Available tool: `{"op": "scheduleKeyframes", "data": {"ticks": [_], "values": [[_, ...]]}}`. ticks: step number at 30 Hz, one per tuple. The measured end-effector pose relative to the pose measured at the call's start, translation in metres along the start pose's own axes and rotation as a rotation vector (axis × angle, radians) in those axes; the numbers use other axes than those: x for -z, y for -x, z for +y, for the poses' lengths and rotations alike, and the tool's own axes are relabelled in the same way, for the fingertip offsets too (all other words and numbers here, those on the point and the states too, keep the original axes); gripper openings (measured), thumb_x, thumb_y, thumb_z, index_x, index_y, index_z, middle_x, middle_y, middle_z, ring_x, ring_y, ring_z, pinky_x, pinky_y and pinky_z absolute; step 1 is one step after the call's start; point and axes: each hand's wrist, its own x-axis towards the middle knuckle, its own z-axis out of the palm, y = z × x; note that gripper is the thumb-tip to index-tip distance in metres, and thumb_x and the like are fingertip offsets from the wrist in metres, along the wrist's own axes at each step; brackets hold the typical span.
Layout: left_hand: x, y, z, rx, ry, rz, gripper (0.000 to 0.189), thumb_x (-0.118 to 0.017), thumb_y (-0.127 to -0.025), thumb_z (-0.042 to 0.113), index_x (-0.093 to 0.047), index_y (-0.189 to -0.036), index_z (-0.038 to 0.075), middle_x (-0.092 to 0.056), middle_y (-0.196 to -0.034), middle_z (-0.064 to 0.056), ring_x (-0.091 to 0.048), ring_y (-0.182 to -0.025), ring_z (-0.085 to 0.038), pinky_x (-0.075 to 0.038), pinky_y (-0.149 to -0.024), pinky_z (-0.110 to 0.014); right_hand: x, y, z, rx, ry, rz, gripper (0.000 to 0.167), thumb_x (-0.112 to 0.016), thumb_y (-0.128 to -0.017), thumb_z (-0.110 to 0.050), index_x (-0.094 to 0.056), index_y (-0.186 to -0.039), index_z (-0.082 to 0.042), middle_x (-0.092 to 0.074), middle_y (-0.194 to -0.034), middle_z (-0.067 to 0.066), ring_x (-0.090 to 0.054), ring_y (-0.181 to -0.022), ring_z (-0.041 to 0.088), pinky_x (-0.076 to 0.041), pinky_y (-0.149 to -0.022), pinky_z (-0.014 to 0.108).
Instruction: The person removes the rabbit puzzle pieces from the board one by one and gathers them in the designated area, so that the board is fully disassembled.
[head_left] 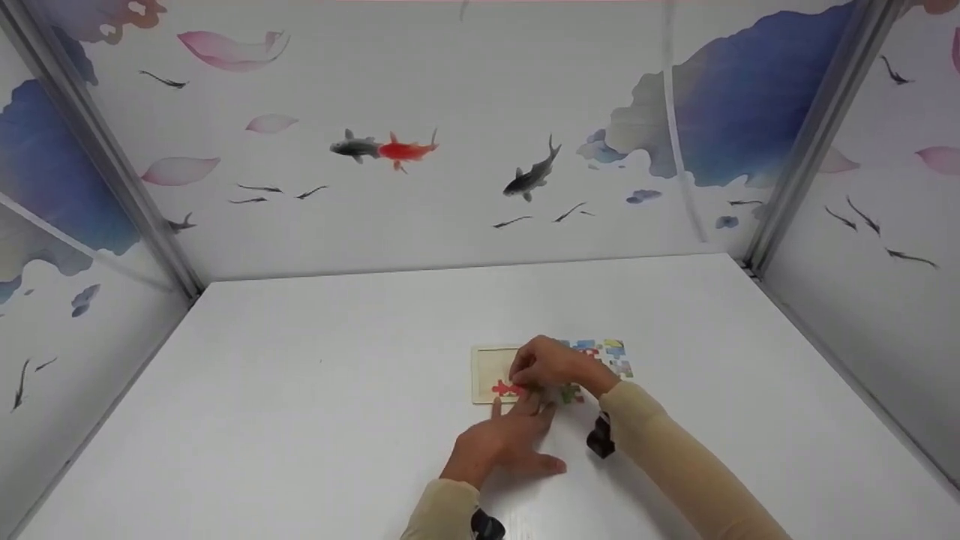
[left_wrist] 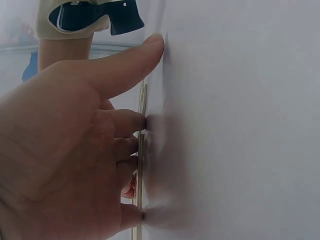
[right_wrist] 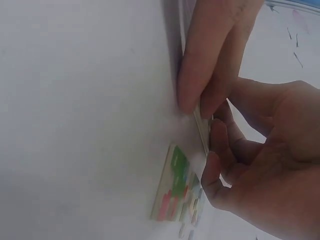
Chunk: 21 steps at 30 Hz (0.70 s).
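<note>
A shallow wooden puzzle tray (head_left: 475, 375) lies on the table, with red puzzle pieces (head_left: 500, 388) near its front edge. My left hand (head_left: 506, 439) reaches in from the front, fingers spread. Its fingertips rest along the tray's near edge, as the left wrist view also shows. Above them, my right hand (head_left: 553, 363) bends its fingers down into the tray. Thumb and fingertips pinch at a red piece, mostly covered by the hand. In the right wrist view the tray's edge hides what lies between the right fingertips (right_wrist: 213, 162).
Loose colourful puzzle pieces (head_left: 616, 349) lie right of the tray, partly behind the right hand. A green and pink group of pieces (right_wrist: 176, 175) shows in the right wrist view. White printed panels (head_left: 465, 225) enclose the white table (head_left: 300, 420) at the back and sides.
</note>
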Motion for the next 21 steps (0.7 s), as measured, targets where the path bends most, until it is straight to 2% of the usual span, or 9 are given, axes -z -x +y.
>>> {"op": "scheduleKeyframes", "data": {"ticks": [6,9,12,18,21], "values": [[0.006,0.000,-0.001,-0.010,0.005,-0.007,0.091,-0.067,-0.088,0.060,-0.023,-0.160,0.029,0.001,-0.171,0.009,-0.001,-0.158,-0.011,-0.005,-0.126,-0.057,0.005,-0.004,-0.003,0.008,0.009,-0.012,0.010,-0.066,-0.096,-0.012,-0.076,-0.096,-0.011,-0.071,-0.089,0.002,-0.060,-0.078,0.014,-0.054,-0.077,0.028],[0.005,0.001,-0.001,-0.014,0.005,-0.005,0.090,-0.067,-0.088,0.060,-0.023,-0.160,0.028,0.000,-0.171,0.009,-0.001,-0.158,-0.010,-0.004,-0.127,-0.056,0.005,-0.003,-0.003,-0.005,-0.001,-0.010,0.008,-0.067,-0.096,-0.012,-0.075,-0.095,-0.011,-0.069,-0.089,0.003,-0.061,-0.079,0.015,-0.055,-0.079,0.029],[0.003,0.002,-0.002,-0.014,-0.002,-0.004,0.090,-0.067,-0.088,0.059,-0.024,-0.160,0.028,-0.002,-0.171,0.008,-0.002,-0.158,-0.010,-0.005,-0.127,-0.055,0.005,-0.003,-0.005,0.026,0.014,-0.015,0.007,-0.067,-0.096,-0.012,-0.074,-0.095,-0.010,-0.069,-0.089,0.005,-0.060,-0.078,0.015,-0.055,-0.078,0.028],[0.005,-0.001,-0.001,-0.033,-0.059,-0.006,0.090,-0.065,-0.089,0.060,-0.024,-0.160,0.026,-0.009,-0.171,0.005,-0.003,-0.159,-0.015,-0.008,-0.126,-0.058,0.020,0.003,-0.002,0.117,0.032,0.068,0.008,-0.066,-0.096,-0.008,-0.070,-0.094,-0.002,-0.070,-0.088,0.010,-0.062,-0.079,0.019,-0.049,-0.070,0.026],[0.005,-0.001,0.000,-0.019,-0.051,-0.011,0.088,-0.066,-0.088,0.061,-0.026,-0.160,0.027,-0.010,-0.171,0.006,-0.004,-0.159,-0.014,-0.007,-0.126,-0.057,0.032,0.010,0.001,0.100,0.024,0.095,0.007,-0.065,-0.096,-0.009,-0.069,-0.096,-0.003,-0.070,-0.090,0.010,-0.062,-0.081,0.020,-0.050,-0.072,0.027]]}}
